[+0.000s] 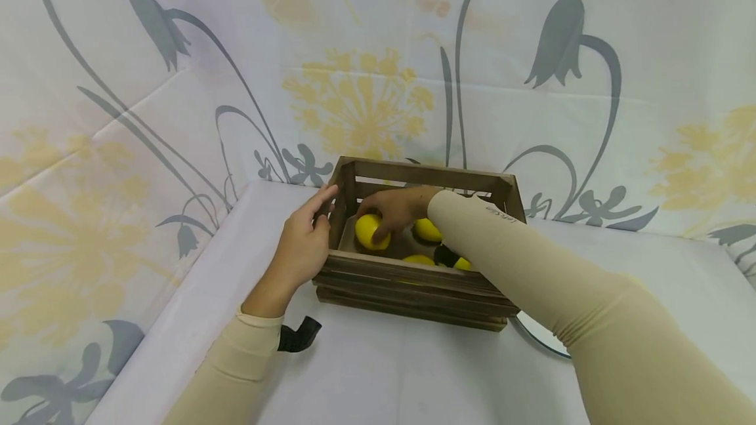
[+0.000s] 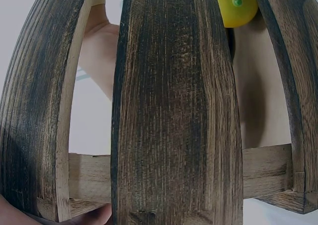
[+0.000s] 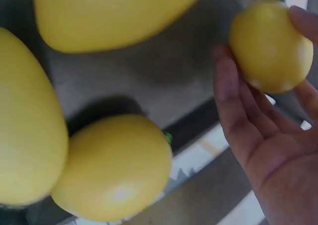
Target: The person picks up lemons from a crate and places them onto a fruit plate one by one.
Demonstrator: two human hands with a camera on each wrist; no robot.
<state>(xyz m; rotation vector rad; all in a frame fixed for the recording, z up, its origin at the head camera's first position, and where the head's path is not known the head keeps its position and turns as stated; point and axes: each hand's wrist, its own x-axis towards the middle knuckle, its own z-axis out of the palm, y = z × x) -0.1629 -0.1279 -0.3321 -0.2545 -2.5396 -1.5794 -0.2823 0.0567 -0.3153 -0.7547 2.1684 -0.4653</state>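
A dark brown slatted wooden crate stands on the white surface with several yellow lemons inside. My right hand reaches into it and holds a lemon near the left end. In the right wrist view, the thumb and fingers are around this lemon. Other lemons lie on the crate floor beside it. My left hand rests against the outside of the crate's left end, fingers fairly straight. Close-up slats hide most of its fingers in the left wrist view.
A black pipe-shaped object lies by my left wrist. A round white item with a dark rim is partly hidden behind the crate and right sleeve. Something black sits among the lemons. Flower-printed cloth stands behind the crate.
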